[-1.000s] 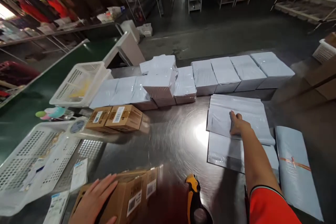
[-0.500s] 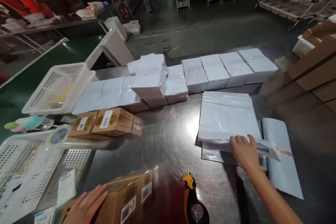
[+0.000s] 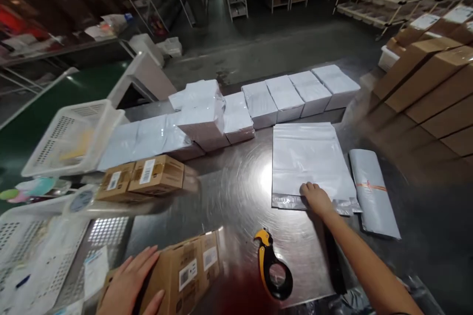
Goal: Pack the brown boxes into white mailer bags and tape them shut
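Observation:
My left hand [image 3: 131, 280] lies over two cardboard boxes [image 3: 195, 261] side by side with barcode labels. Its fingers are stretched out on top of the near one and the thumb is apart. My right hand [image 3: 316, 199] is at the lower edge of a flat stack of white plastic mailing bags [image 3: 306, 157]. Its fingers are curled on the top bag's edge, just above a shiny see-through strip; the fingertips are partly hidden. Between the hands lies a black-and-orange hand cutter [image 3: 271, 266] with a ring handle.
A rolled white bag bundle [image 3: 373, 192] tied with orange band lies right of the stack. White plastic-wrapped packs [image 3: 258, 103] line the back. Two cardboard boxes [image 3: 144, 177] and white baskets [image 3: 66, 142] stand left. Cardboard boxes [image 3: 424, 83] are piled at right.
The lifted lower edge of the top bags has come down flat, with my right hand moved to the left along it. My left hand stays on the boxes. The view has shifted.

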The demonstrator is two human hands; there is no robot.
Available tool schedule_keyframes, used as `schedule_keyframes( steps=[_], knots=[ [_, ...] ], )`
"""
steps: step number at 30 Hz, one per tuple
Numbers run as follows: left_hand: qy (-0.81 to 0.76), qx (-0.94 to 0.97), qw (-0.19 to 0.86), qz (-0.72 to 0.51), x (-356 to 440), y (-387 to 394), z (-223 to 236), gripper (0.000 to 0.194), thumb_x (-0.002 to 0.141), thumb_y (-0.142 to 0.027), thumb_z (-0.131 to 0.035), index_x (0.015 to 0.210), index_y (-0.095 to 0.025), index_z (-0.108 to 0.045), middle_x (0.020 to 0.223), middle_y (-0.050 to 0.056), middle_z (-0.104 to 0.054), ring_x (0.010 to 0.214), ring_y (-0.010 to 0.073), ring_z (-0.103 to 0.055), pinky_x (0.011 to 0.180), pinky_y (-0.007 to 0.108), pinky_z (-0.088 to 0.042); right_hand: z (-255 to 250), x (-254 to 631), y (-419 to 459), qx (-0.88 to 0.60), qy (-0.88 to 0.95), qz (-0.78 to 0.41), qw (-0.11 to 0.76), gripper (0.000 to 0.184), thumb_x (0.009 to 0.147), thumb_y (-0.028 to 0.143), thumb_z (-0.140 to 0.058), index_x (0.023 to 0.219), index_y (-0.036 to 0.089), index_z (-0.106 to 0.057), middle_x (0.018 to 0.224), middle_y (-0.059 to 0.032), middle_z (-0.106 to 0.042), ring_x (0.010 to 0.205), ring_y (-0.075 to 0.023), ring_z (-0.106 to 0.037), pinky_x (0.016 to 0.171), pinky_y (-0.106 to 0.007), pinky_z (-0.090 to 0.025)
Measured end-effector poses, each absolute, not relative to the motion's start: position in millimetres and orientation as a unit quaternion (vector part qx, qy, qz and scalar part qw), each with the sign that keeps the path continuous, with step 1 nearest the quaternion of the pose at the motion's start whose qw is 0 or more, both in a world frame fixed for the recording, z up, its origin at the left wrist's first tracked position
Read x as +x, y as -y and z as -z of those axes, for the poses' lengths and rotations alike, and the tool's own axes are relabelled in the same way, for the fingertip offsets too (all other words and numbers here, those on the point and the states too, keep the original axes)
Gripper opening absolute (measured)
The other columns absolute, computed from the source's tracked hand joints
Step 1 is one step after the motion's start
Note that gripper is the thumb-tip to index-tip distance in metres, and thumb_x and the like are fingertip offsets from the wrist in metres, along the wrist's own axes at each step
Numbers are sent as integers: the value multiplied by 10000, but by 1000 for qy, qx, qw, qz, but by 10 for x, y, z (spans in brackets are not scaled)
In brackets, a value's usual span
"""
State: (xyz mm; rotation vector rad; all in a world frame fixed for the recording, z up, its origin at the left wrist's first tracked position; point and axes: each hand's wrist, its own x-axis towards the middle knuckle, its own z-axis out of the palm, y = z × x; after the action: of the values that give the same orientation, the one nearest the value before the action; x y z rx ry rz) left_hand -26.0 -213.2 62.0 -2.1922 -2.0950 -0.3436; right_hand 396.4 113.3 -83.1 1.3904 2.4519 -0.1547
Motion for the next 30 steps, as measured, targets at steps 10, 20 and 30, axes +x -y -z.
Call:
schedule_keyframes(
  steps=[10, 20, 30],
  knots=[
    [724, -673, 96, 114, -207, 2150, -561, 558, 893, -397, -559, 1421, -239, -468, 1390, 98, -596, 1281, 282, -548, 1095, 454, -444, -200, 3661, -1646, 644, -764, -26, 32, 310, 976, 185, -369, 1087, 158, -657, 982, -128, -705, 778, -228, -678, 502, -281, -368],
    [712, -637, 107, 276, 211, 1396, -1507, 632, 894, -397, -551, 1445, -127, -402, 1516, 215, -414, 1367, 344, -428, 1099, 537, -394, -2402, 1938, -5, 381, -895, -205, -113, 241, 800, -13, -477, 870, 161, -628, 767, -94, -655, 678, -213, -630, 503, -317, -221],
    [766, -633, 80, 79, -394, 1156, -2625, 327, 892, -60, -381, 936, -161, -689, 1057, 126, -663, 1011, 254, -634, 751, 329, -495, -2774, 1277, 654, 372, -903, -184, -112, 90, 890, 135, -552, 898, 186, -626, 832, -54, -698, 727, -183, -636, 541, -309, -201]
  ],
)
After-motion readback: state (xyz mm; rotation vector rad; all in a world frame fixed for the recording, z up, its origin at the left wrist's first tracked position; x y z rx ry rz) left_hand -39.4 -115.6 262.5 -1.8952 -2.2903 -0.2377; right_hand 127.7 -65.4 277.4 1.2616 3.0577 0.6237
